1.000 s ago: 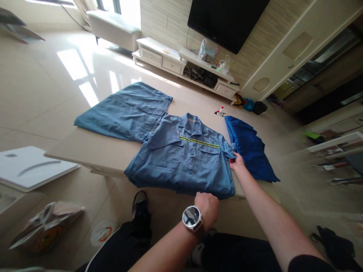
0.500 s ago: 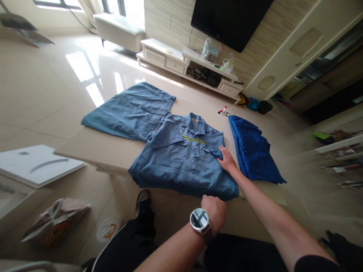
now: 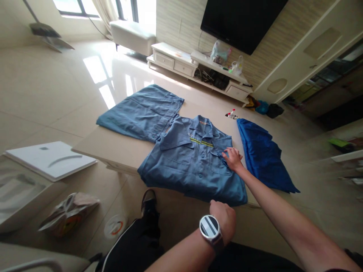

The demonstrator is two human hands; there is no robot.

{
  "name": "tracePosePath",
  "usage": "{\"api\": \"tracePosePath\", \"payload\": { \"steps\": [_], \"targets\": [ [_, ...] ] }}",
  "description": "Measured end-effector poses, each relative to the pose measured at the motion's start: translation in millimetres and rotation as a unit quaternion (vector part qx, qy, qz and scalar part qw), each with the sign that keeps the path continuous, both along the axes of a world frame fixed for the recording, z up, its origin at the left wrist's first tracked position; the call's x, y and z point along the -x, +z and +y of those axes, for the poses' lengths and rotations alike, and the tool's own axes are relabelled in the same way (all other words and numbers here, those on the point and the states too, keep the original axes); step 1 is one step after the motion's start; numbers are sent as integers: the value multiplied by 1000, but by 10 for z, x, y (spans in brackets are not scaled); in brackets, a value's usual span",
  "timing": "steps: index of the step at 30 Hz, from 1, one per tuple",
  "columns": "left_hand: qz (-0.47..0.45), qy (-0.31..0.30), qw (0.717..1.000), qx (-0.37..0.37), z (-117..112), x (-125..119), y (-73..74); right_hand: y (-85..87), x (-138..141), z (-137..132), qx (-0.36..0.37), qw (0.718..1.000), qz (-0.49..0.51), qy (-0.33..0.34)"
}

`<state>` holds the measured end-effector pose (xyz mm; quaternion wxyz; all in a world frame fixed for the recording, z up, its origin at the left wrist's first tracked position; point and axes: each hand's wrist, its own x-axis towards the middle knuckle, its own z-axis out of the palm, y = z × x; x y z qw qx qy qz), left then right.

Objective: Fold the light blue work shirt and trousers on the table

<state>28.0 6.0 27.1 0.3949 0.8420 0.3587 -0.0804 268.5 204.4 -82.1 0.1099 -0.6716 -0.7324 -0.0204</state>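
A blue-grey work shirt (image 3: pixel 178 166) with a collar, buttons and yellow chest stripes lies folded, front up, its lower part hanging over the near table edge. My right hand (image 3: pixel 234 158) is at its right side, by the folded-in sleeve and chest pocket; the fingers are bent, pinching the cloth there. My left hand (image 3: pixel 225 217), with a wristwatch (image 3: pixel 210 226) above it, is curled closed in front of the shirt's lower edge. Its fingertips are hidden, and I cannot see whether they hold anything.
More folded blue-grey cloth (image 3: pixel 138 111) lies left of the shirt on the table (image 3: pixel 93 145). A darker blue folded garment (image 3: pixel 261 155) lies to the right, with small red-capped bottles (image 3: pixel 232 112) behind it. A white box (image 3: pixel 53 160) and a plastic bag (image 3: pixel 69 215) are at lower left.
My right hand has gone from lying on the sleeve with fingers stretched to bent fingers at its edge. My left hand stays curled. The whole view has shifted slightly.
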Motion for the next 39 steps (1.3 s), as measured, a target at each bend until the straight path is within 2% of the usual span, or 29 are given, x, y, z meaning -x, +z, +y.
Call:
{"api": "tracePosePath", "payload": {
  "steps": [2,5,8,10,12,15,18,21,25,27,32,36,39],
  "targets": [
    [-3,3,1000,-7,-15,-48,-30,135,438,81,-37,998,-9,47],
    [1,-2,1000,-7,-34,-96,-56,289,1241,169,9,986,-54,155],
    [12,-14,1000,9,-57,-99,-77,365,1950,271,30,966,-120,229],
    [9,-11,1000,10,-73,-86,-100,371,2273,362,32,953,-158,255],
    [3,-3,1000,2,-88,-73,-127,353,2467,462,37,942,-192,274],
    [-1,4,1000,0,-101,-75,-154,338,2577,588,58,928,-223,293],
    [-2,-6,1000,5,-108,-98,-152,388,2588,643,49,934,-219,277],
    [-4,-7,1000,2,-127,-134,-143,481,2600,643,23,957,-183,226],
    [-20,10,1000,2,-162,-195,-157,559,2633,647,56,987,-88,119],
    [-25,14,1000,5,-172,-220,-168,568,2633,664,72,991,-53,97],
    [-21,2,1000,-5,-167,-231,-161,609,2592,707,69,992,-2,110],
    [-16,-2,1000,-1,-159,-242,-151,670,2544,756,5,986,41,163],
    [-14,-2,1000,9,-153,-269,-165,621,2453,776,-30,979,57,192]
  ]
}}
